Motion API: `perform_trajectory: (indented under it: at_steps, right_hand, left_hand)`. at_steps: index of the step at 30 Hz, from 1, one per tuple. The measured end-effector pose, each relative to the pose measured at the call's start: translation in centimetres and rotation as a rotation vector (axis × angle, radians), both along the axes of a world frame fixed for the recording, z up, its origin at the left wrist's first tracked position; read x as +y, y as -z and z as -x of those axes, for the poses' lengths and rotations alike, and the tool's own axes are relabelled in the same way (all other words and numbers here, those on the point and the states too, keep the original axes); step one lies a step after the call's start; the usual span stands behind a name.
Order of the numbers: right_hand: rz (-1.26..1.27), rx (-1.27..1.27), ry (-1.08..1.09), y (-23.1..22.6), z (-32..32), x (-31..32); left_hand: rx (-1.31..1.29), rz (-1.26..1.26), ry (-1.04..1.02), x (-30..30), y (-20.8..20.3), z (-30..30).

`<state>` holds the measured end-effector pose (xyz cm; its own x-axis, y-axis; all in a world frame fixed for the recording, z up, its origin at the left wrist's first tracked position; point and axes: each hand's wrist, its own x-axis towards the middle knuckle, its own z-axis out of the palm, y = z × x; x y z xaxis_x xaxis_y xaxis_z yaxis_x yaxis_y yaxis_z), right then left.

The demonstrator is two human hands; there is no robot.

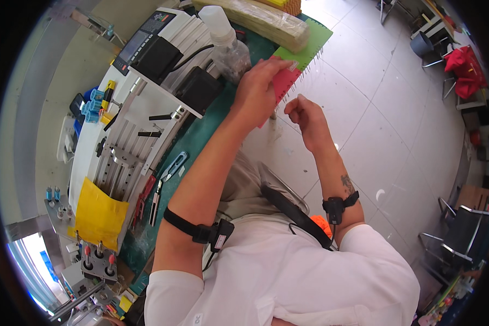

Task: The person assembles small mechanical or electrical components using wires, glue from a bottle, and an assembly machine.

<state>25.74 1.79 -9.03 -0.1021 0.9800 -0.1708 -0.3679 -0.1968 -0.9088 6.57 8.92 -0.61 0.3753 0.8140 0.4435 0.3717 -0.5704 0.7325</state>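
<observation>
A red strip [284, 82] lies at the edge of the green-topped bench, with thin pin-like pieces sticking out along its outer side. My left hand [257, 89] rests on this strip, fingers stretched across it. Beyond it a light green strip [311, 44] carries similar thin pieces along its edge. Just off the bench edge, my right hand [308, 122] is raised with its fingers curled together near the pins; whatever they may pinch is too small to see. A clear spray-type bottle [229, 54] with a white top stands beside my left hand.
A long wrapped bar [261, 23] lies at the bench's far end. Left of my left arm stands a metal machine [141, 125] with black blocks. A blue cutter [175, 165] and red-handled pliers [143, 200] lie near my forearm. A black chair [456, 239] is at right.
</observation>
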Motion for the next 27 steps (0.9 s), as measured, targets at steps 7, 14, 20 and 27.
perform_trajectory:
  at_steps: [7, 14, 20, 27]
  right_hand:
    - [-0.293, -0.726, 0.513, -1.0, -0.2, -1.9]
    - [-0.41, -0.729, 0.354, -5.2, 1.1, -5.9]
    - [0.007, -0.018, 0.08, -4.2, 3.6, -3.4]
    - [0.068, 0.239, 0.089, -2.7, 3.7, -2.5]
  left_hand:
    - [0.012, 0.055, 0.086, -1.9, -1.8, 1.5]
    - [0.408, -0.072, -0.11, -10.0, -2.6, 6.7]
    - [0.404, -0.051, -0.084, -10.5, -1.9, 7.6]
    - [0.341, -0.059, -0.074, -10.3, -1.4, 7.9]
